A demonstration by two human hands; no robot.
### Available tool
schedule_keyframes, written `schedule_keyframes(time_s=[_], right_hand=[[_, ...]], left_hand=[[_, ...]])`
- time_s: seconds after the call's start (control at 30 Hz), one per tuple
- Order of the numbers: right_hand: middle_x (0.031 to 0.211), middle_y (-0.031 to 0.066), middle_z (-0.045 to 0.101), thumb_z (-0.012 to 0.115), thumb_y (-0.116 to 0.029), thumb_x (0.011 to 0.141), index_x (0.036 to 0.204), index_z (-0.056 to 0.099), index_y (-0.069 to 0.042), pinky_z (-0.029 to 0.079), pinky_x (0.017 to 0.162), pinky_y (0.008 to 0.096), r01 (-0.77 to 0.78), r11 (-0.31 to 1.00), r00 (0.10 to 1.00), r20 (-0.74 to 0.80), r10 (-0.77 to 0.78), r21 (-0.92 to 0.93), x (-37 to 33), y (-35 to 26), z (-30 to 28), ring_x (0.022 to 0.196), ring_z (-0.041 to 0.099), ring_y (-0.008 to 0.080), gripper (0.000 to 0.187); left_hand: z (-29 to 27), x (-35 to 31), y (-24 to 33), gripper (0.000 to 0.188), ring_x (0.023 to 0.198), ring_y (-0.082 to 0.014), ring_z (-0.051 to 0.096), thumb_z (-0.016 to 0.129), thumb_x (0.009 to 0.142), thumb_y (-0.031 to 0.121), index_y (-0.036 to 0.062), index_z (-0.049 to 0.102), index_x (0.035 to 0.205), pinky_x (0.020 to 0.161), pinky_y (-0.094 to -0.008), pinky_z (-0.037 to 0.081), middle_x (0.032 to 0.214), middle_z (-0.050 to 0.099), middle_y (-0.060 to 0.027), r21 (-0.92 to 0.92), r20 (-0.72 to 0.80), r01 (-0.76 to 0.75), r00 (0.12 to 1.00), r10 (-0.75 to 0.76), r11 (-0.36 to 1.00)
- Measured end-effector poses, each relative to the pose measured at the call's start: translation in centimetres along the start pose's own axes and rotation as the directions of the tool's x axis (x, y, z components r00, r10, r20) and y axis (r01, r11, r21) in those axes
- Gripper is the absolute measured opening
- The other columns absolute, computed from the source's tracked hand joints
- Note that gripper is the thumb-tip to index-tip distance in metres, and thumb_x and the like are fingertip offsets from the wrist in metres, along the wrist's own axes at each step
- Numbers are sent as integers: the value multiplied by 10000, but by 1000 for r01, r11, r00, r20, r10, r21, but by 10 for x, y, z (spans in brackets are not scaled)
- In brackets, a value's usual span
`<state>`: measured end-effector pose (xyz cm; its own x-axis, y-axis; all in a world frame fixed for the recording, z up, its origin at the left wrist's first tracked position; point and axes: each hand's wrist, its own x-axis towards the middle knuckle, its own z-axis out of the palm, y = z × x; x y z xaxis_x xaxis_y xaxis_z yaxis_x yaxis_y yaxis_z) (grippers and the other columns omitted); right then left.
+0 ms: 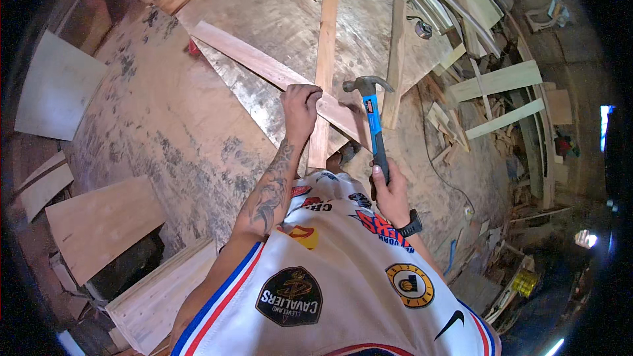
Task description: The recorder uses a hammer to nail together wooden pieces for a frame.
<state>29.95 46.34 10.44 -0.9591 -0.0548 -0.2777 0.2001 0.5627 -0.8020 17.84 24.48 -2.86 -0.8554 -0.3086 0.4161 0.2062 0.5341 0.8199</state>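
My right hand (391, 192) is wrapped round the lower handle of a claw hammer (374, 115) with a blue and black grip. The hammer stands head up, its dark head just right of where two boards cross. One is a pale diagonal board (254, 66); the other is a narrow lengthwise board (327, 26), running from near my body to the far side. My left hand (301, 109) rests at this crossing with its fingers pinched together. Whatever may be between those fingertips is too small to make out.
Beneath the boards lies a large worn sheet (264, 0). A tape measure (422, 28) sits near a slim plank (395, 53) at the far right. Wood strips and scraps (448, 125) crowd the right side. Loose panels (105, 224) lie at the left.
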Motion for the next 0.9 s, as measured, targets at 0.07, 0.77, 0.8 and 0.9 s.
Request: schedule_keyframes(time_s=[0.07,0.77,0.8,0.9], right_hand=[[746,152,566,530,-234,975,1079,555,7,456,659,365,-11,1000,1000,1,11,1,0,-2,1,684,559,230,264],[632,221,523,493,-217,983,1045,486,-21,417,566,473,211,925,973,158,-168,-317,28,-52,-6,611,548,438,206],[658,253,536,508,-193,970,1065,480,-12,419,565,498,247,928,968,111,-224,-280,24,-64,-8,636,563,462,206],[675,279,546,518,-169,961,1093,475,-5,422,557,514,318,916,947,45,-317,-246,20,-69,-6,655,579,483,215]], left_hand=[[1,-1,-3,48,920,-286,555,645,835,100,82,681,862,856,-414,384,882,657,-68,6,3,-13,1000,13,1000],[4,-7,-8,142,952,-303,552,605,783,22,59,653,912,854,-428,387,929,633,-86,61,-27,-52,998,54,997],[3,-6,-9,145,953,-303,551,601,782,22,60,652,912,851,-429,388,928,632,-86,40,-20,-71,997,72,997],[3,-7,-11,141,948,-303,550,599,784,27,61,653,910,846,-430,391,924,633,-85,25,-13,-88,996,88,996]])
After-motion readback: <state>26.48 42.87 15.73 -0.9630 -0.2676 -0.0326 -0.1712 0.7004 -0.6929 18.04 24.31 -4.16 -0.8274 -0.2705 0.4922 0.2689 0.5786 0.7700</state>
